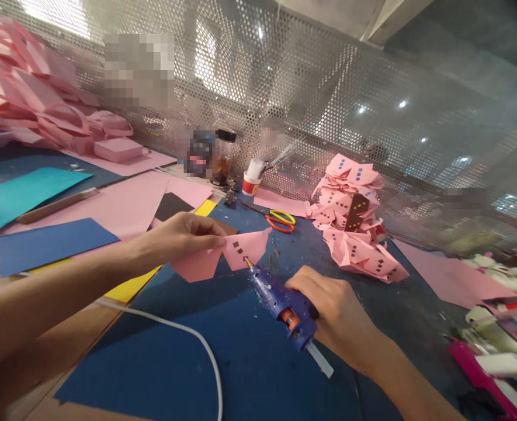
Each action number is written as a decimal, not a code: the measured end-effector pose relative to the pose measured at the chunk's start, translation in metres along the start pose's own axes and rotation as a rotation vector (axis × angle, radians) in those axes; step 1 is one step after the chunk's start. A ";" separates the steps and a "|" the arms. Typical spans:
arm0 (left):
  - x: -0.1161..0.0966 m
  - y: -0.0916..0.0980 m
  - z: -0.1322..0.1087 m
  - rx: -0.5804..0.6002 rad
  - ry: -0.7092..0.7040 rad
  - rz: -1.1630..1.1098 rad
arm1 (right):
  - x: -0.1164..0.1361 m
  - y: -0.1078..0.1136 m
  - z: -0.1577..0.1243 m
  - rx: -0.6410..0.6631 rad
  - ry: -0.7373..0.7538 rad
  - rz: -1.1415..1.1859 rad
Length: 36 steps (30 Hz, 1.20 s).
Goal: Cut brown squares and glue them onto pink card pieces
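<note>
My left hand (190, 237) pinches the upper edge of a pink paper cutout (199, 268) with pointed corners and small dark squares stuck on it. In my right hand (328, 304) is a blue hot glue gun (276, 298), my fingers wrapped round its handle. Its nozzle tip is at one of the dark squares on the cutout; whether it touches cannot be made out. A whitish glue stick (320, 359) pokes out of the gun's rear end. To the right stands a tall stack of similar pink cutouts (346, 199) with blue, dark and yellow squares.
Scissors (280, 221) with yellow and orange handles lie behind the cutout, near a red-and-white cup (252, 184) and a dark-lidded jar (224, 158). Blue card (56, 242) and teal card (30, 193) lie left. A white cable (188, 327) crosses the blue mat (162, 374). Perforated metal stands behind.
</note>
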<state>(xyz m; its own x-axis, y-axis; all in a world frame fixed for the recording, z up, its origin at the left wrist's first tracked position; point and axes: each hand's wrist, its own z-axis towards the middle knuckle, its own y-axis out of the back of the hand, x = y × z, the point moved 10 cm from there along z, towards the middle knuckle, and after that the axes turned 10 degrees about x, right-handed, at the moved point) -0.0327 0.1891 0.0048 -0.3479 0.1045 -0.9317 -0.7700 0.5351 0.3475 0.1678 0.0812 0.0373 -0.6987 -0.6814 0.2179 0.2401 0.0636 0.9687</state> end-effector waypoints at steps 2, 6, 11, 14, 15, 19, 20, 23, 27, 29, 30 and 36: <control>-0.002 0.000 0.000 -0.002 -0.007 0.022 | 0.000 -0.001 0.000 0.002 0.004 -0.030; -0.005 0.000 -0.001 -0.010 -0.029 0.062 | 0.000 -0.002 0.000 0.011 0.000 -0.066; -0.003 -0.001 0.001 0.010 -0.045 0.098 | 0.002 -0.003 0.001 0.029 0.006 -0.095; -0.001 -0.003 0.001 0.033 -0.059 0.084 | 0.002 -0.004 0.001 0.043 0.003 -0.103; -0.001 -0.003 0.001 0.040 -0.065 0.083 | 0.002 -0.005 0.001 0.045 0.001 -0.105; -0.001 -0.003 0.001 0.039 -0.070 0.106 | 0.001 -0.006 0.002 0.041 -0.004 -0.129; -0.001 -0.003 0.001 0.037 -0.067 0.114 | 0.001 -0.007 0.003 0.041 -0.003 -0.133; -0.003 -0.003 0.001 0.030 -0.065 0.127 | 0.001 -0.007 0.002 0.038 0.002 -0.137; -0.004 -0.001 0.000 0.009 -0.060 0.133 | 0.002 -0.005 0.001 0.035 0.006 -0.123; -0.004 0.000 0.000 -0.001 -0.053 0.124 | 0.003 -0.005 0.000 0.030 0.010 -0.107; -0.004 0.000 -0.001 -0.005 -0.049 0.112 | 0.003 -0.004 -0.001 0.024 0.009 -0.098; -0.005 -0.003 -0.002 0.016 -0.019 0.035 | -0.001 -0.002 -0.001 0.002 -0.022 -0.030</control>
<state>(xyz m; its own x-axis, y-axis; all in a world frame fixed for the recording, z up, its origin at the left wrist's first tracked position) -0.0301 0.1853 0.0090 -0.3645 0.1393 -0.9207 -0.7487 0.5441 0.3787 0.1690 0.0813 0.0353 -0.7198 -0.6672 0.1917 0.2179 0.0451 0.9749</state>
